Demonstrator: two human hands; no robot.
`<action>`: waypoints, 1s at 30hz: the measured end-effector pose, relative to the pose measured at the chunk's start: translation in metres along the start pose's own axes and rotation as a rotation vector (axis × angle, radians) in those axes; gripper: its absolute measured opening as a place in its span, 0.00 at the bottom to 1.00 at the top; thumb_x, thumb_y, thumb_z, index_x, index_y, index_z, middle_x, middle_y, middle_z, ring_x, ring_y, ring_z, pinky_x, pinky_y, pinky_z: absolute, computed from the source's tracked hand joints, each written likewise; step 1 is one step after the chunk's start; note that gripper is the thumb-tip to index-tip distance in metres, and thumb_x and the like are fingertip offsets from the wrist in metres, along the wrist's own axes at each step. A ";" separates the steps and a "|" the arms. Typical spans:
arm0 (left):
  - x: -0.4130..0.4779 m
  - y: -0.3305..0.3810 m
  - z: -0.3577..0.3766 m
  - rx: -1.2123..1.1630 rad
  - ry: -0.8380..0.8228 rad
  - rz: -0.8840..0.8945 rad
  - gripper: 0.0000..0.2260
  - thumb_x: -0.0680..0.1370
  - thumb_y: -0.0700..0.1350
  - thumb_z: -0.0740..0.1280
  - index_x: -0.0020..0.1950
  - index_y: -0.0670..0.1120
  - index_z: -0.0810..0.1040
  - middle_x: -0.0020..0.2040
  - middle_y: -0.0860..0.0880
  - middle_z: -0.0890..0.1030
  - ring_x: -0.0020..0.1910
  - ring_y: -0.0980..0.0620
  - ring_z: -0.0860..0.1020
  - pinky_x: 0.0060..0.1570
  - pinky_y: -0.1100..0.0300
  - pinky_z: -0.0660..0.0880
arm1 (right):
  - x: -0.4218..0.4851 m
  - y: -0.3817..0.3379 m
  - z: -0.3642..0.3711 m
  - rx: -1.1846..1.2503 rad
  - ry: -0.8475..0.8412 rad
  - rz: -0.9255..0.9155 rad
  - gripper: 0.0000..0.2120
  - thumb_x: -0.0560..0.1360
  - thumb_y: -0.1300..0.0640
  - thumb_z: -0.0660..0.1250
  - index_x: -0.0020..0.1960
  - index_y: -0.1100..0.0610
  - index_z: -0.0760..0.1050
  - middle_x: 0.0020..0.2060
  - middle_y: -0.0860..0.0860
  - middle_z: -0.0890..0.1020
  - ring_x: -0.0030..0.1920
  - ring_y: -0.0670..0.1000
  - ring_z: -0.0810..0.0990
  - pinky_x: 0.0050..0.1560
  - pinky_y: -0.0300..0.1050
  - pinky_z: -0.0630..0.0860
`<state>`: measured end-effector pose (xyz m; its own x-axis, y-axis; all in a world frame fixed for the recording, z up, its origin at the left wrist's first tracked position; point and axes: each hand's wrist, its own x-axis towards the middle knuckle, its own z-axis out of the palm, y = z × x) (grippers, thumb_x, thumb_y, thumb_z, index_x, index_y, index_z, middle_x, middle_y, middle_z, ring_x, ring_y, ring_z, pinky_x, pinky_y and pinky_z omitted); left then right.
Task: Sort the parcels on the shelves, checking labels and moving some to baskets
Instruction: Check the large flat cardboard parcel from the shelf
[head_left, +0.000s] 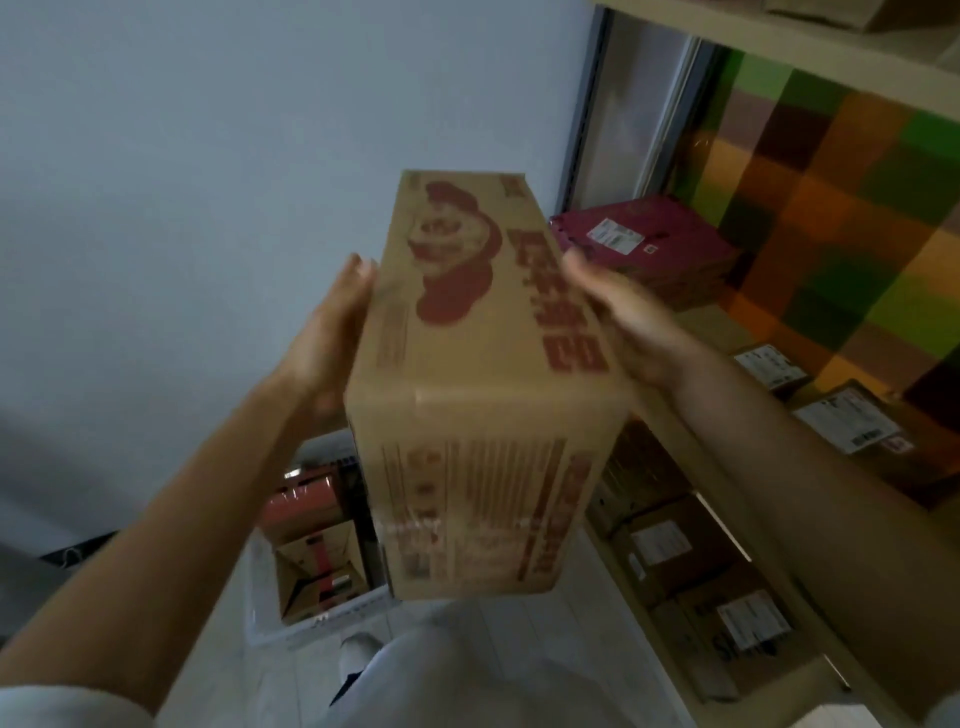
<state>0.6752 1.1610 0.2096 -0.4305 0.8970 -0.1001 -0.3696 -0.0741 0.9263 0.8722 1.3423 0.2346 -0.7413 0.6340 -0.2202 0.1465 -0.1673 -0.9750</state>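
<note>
Currently, my left hand (332, 332) and right hand (623, 312), fingers straight, press one box (483, 395) mid-frame (parcels (847, 421) at right await sorting).

Red print on the carton (483, 364) and white labels (847, 421) on parcels (924, 467) beyond the right hand (623, 317) are too blurred to read.

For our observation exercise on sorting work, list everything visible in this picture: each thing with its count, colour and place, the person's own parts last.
printed box: one, brown with red print, centre, held in the air
flat box: one, maroon with white label, on a shelf, right
labelled parcels: at least four, brown, right-hand shelves
checked panel: one, green, orange, brown, behind shelves
basket: one, white, floor below, holding an open brown carton
left grip: one, bare, flat on box's left side
right grip: one, bare, flat on box's right side
</note>
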 end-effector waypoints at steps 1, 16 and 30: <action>-0.002 0.002 -0.002 -0.026 -0.018 -0.013 0.23 0.77 0.62 0.61 0.62 0.49 0.82 0.57 0.44 0.82 0.53 0.46 0.82 0.55 0.47 0.78 | -0.004 0.002 -0.003 0.120 -0.044 0.017 0.36 0.62 0.29 0.73 0.59 0.54 0.80 0.56 0.56 0.81 0.59 0.59 0.78 0.68 0.54 0.69; 0.001 -0.028 -0.007 0.230 0.032 -0.045 0.32 0.67 0.72 0.67 0.64 0.55 0.73 0.55 0.48 0.80 0.53 0.44 0.79 0.52 0.45 0.76 | -0.012 0.043 0.023 0.050 -0.002 -0.005 0.30 0.69 0.36 0.69 0.66 0.51 0.74 0.57 0.49 0.83 0.51 0.44 0.84 0.49 0.41 0.81; 0.004 -0.065 -0.017 0.226 0.065 -0.168 0.29 0.74 0.53 0.70 0.72 0.44 0.69 0.60 0.41 0.82 0.58 0.40 0.81 0.58 0.39 0.77 | -0.002 0.049 0.030 -0.188 -0.005 0.190 0.06 0.77 0.50 0.71 0.53 0.45 0.78 0.51 0.47 0.85 0.47 0.46 0.83 0.42 0.41 0.77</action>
<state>0.6836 1.1616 0.1425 -0.4335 0.8582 -0.2749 -0.2498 0.1786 0.9517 0.8611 1.3107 0.1882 -0.6923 0.6007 -0.3998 0.4020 -0.1390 -0.9050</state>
